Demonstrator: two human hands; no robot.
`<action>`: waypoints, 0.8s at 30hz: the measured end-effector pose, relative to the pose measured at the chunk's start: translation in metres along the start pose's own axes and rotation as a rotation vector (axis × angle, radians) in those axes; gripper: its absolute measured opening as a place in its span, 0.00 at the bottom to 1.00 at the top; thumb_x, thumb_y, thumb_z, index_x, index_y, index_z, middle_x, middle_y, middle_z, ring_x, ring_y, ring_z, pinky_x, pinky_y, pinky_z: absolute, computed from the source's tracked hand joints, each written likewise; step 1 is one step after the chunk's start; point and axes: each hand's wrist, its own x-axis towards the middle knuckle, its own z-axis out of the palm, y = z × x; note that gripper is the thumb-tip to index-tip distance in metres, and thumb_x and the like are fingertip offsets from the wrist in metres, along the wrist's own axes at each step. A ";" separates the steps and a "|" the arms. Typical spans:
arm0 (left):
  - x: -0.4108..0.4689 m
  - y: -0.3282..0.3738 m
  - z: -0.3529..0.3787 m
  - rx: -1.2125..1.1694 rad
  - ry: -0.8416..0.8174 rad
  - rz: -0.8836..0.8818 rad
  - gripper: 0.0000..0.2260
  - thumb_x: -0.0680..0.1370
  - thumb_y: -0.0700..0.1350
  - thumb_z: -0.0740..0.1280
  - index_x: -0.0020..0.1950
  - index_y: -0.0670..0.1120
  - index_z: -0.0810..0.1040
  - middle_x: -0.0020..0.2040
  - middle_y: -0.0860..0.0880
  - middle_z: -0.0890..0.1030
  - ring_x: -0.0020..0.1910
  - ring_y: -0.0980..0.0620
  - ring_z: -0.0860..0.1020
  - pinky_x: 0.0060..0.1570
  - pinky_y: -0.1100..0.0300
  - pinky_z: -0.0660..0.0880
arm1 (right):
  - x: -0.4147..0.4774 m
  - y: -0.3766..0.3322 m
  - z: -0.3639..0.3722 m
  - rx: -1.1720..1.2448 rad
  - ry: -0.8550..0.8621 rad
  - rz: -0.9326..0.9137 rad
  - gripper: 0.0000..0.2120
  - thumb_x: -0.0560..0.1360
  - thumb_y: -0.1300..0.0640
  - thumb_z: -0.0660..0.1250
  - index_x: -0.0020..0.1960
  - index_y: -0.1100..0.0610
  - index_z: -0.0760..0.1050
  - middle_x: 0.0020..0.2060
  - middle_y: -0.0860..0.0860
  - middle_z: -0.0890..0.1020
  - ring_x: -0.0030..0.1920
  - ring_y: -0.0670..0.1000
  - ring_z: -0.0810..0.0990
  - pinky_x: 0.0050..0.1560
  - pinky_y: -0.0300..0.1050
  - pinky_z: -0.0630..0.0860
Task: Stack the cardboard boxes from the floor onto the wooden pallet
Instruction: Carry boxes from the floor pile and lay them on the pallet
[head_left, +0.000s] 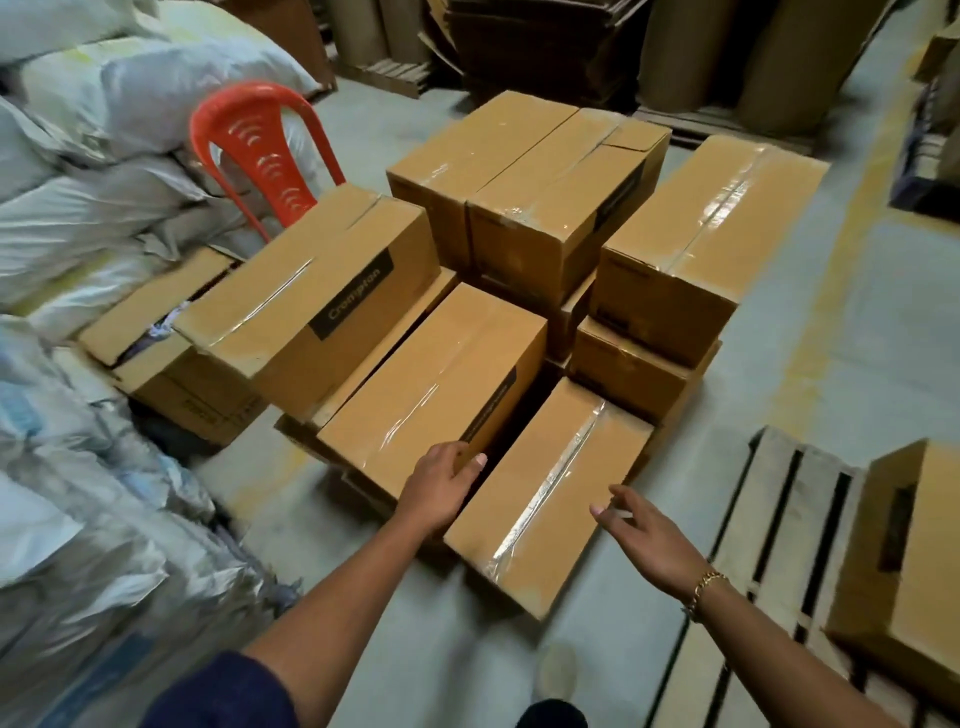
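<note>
Several taped brown cardboard boxes lie piled on the grey floor ahead of me. The nearest box (545, 499) lies low on the floor, its tape seam running lengthwise. My left hand (441, 483) reaches between this box and the taller box (431, 384) to its left, fingers down in the gap and thumb on top. My right hand (644, 540) hovers with spread fingers at the nearest box's right edge; contact is unclear. The wooden pallet (769, 551) lies at lower right with one box (904, 566) on it.
White sacks (93, 467) are heaped along the left. A red plastic chair (260, 150) stands behind the pile. An open carton (171, 358) sits at left. Brown paper rolls (779, 62) and flat cardboard stacks stand at the back. A yellow floor line runs at right.
</note>
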 end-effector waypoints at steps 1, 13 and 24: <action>-0.004 -0.011 -0.008 0.006 -0.005 -0.012 0.28 0.81 0.65 0.58 0.75 0.50 0.70 0.73 0.49 0.71 0.70 0.46 0.71 0.68 0.43 0.71 | -0.004 -0.004 0.013 0.011 -0.007 0.009 0.32 0.78 0.35 0.60 0.78 0.47 0.61 0.73 0.50 0.70 0.69 0.52 0.73 0.64 0.48 0.70; 0.045 -0.145 -0.091 0.013 -0.079 -0.122 0.28 0.82 0.63 0.60 0.76 0.47 0.69 0.75 0.46 0.68 0.71 0.44 0.70 0.71 0.44 0.68 | 0.066 -0.077 0.159 0.104 -0.022 0.151 0.30 0.79 0.36 0.60 0.76 0.47 0.63 0.72 0.50 0.72 0.68 0.52 0.73 0.63 0.45 0.67; 0.172 -0.265 -0.143 0.294 -0.244 -0.160 0.31 0.82 0.62 0.59 0.79 0.45 0.62 0.79 0.44 0.63 0.77 0.42 0.63 0.73 0.45 0.64 | 0.186 -0.121 0.276 0.248 -0.024 0.396 0.31 0.80 0.40 0.61 0.78 0.55 0.61 0.72 0.56 0.72 0.67 0.55 0.73 0.60 0.44 0.68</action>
